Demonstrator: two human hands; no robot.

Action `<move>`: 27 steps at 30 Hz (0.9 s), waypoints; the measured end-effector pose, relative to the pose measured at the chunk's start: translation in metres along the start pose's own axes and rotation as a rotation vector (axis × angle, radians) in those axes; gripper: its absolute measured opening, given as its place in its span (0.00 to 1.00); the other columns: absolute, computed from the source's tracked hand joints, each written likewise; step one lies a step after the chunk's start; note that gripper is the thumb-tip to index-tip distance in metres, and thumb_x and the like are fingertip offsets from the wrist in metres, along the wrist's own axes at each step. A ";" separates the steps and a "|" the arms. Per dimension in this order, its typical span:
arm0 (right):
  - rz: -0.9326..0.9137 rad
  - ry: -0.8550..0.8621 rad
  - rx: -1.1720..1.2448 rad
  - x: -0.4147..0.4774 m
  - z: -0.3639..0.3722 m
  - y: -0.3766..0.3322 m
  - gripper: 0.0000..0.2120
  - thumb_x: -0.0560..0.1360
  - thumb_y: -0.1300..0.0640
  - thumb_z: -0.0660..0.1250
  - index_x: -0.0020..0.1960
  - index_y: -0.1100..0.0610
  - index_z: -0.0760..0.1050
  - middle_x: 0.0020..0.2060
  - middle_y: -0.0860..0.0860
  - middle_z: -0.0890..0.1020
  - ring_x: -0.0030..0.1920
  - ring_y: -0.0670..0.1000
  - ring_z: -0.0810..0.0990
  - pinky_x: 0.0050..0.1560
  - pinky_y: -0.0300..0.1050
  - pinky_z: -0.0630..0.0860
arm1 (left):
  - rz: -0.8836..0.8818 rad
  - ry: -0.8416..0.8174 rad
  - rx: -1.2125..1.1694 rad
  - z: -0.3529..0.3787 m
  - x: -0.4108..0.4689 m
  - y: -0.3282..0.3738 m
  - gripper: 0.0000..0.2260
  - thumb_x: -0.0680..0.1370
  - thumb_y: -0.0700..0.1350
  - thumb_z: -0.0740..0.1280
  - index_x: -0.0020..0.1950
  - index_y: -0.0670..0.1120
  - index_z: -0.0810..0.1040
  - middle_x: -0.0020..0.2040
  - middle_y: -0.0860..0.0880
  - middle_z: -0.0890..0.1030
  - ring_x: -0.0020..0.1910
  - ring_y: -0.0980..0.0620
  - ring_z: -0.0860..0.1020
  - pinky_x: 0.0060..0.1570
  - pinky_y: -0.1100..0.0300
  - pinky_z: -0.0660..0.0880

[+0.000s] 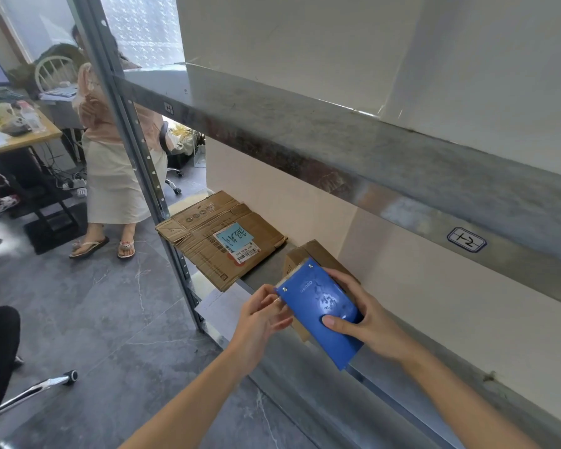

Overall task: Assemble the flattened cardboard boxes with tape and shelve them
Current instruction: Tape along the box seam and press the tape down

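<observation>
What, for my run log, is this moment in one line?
right hand holds tape dispenser | left hand pinches its blade end | flattened box lies on shelf, unassembled

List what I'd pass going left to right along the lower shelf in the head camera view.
flattened cardboard box → left hand → blue tape dispenser → right hand

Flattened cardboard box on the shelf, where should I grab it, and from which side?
The flattened cardboard box lies flat on the shelf, but its near edge seems to overhang the front. Grip that edge from the aisle side, fingers beneath and thumb on top.
</observation>
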State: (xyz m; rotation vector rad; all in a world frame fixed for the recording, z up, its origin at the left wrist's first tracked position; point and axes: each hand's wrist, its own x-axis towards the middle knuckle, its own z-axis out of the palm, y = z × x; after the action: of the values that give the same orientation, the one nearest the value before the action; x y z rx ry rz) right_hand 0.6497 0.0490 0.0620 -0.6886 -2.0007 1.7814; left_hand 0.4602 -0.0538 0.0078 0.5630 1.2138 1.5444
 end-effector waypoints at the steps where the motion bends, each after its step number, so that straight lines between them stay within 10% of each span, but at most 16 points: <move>1: 0.006 0.005 0.004 0.000 -0.001 0.001 0.31 0.74 0.55 0.75 0.71 0.38 0.67 0.65 0.42 0.77 0.63 0.49 0.79 0.54 0.42 0.79 | 0.009 -0.001 0.020 0.001 -0.001 0.001 0.05 0.81 0.36 0.63 0.55 0.44 0.76 0.53 0.45 0.85 0.52 0.43 0.84 0.52 0.53 0.78; 15: 0.051 -0.042 0.052 -0.005 0.000 0.003 0.32 0.72 0.54 0.76 0.70 0.37 0.68 0.64 0.43 0.78 0.60 0.52 0.81 0.53 0.43 0.79 | -0.242 0.061 -0.161 0.001 0.003 0.005 0.08 0.81 0.37 0.63 0.59 0.43 0.77 0.51 0.45 0.85 0.45 0.47 0.84 0.49 0.51 0.76; 27: 0.064 -0.044 0.063 -0.003 0.001 -0.002 0.35 0.69 0.48 0.78 0.72 0.38 0.67 0.65 0.43 0.77 0.62 0.52 0.80 0.56 0.45 0.79 | 0.243 0.085 0.417 -0.006 -0.002 0.019 0.13 0.76 0.34 0.70 0.45 0.53 0.84 0.43 0.57 0.84 0.45 0.62 0.80 0.46 0.68 0.77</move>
State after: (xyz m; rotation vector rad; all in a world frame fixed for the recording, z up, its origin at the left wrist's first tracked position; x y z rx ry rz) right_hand 0.6517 0.0464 0.0644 -0.7069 -1.9619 1.9038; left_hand 0.4477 -0.0570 0.0228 0.9531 1.5945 1.5316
